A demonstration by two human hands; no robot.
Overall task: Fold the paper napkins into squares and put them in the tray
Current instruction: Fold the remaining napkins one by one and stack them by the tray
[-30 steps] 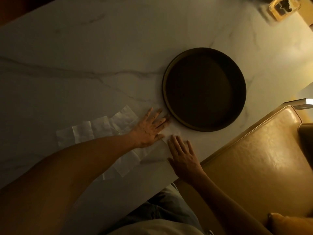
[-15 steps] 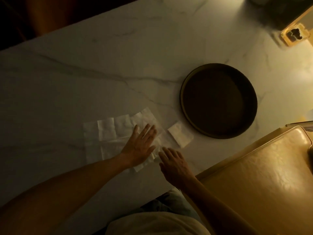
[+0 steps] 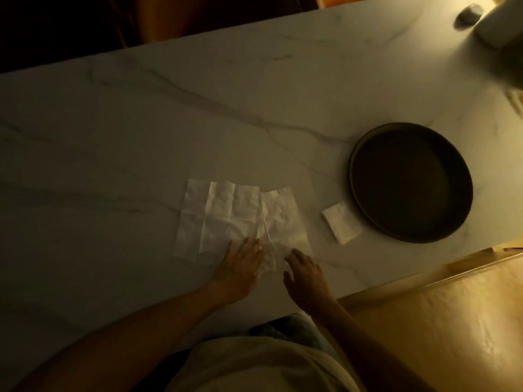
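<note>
Dim, warm light over a white marble desk (image 3: 141, 123) with grey veins. Near the front edge, a spread of unfolded white paper napkins (image 3: 240, 219), overlapping one another, creased into squares, lying flat. Left hand (image 3: 240, 267) resting palm down on the near edge of the spread, fingers (image 3: 250, 244) stretched out flat on the paper, released, gripping nothing. Right hand (image 3: 304, 271) just beside it, at the near right corner of the spread, fingers (image 3: 293, 254) slightly curled and touching or nearly touching the paper edge; grasp on the paper impossible to tell, though nothing seen lifted. A bit of crumpled paper showing between the two hands. To the right of the spread, apart from it, one small folded white napkin square (image 3: 341, 223) lying on the desk, just beside the rim of a round dark brown tray (image 3: 353, 171), outside it. Tray interior dark, nothing visible inside. Far right corner of the desk: a small dark grey rounded object (image 3: 469, 12) and a blurred white container (image 3: 501, 21), both too blurred to identify. Right of the desk, a tan leather chair seat (image 3: 452, 321) close against the desk edge. Bare forearms reaching in from below; pale shirt (image 3: 254, 366) at the bottom
</note>
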